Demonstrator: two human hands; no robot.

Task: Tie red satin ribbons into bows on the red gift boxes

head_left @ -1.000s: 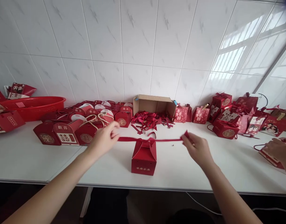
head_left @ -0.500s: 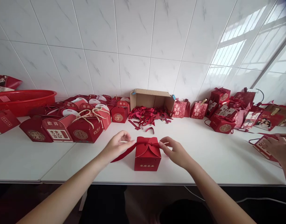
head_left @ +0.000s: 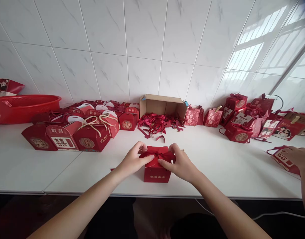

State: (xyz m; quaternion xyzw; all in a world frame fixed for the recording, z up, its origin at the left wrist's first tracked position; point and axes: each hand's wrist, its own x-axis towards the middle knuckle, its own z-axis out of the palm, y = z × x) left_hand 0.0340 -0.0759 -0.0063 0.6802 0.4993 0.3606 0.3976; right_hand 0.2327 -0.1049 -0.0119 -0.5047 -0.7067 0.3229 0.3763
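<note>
A red gift box [head_left: 156, 175] with gold lettering stands upright near the table's front edge. Across its folded top runs a dark red ribbon [head_left: 156, 154], knotted in the middle. My left hand [head_left: 137, 156] is at the top left of the box, its thumb and fingers closed on the ribbon there. At the top right, my right hand [head_left: 179, 162] grips the ribbon's other side, with the thumb over the box's front flap. One ribbon end sticks out beyond my left wrist.
Behind the box, a cardboard carton [head_left: 163, 103] spills a heap of cut ribbons [head_left: 160, 123]. Several red gift boxes [head_left: 65, 137] and a red plastic basket [head_left: 38, 108] stand left. More boxes [head_left: 239, 134] pile up right, near another person's hand [head_left: 298, 156] on a box.
Both my hands have moved inward over the box top, thumbs now near the knot. The ribbon stretched out to the left is drawn in. The other person's hand has shifted slightly.
</note>
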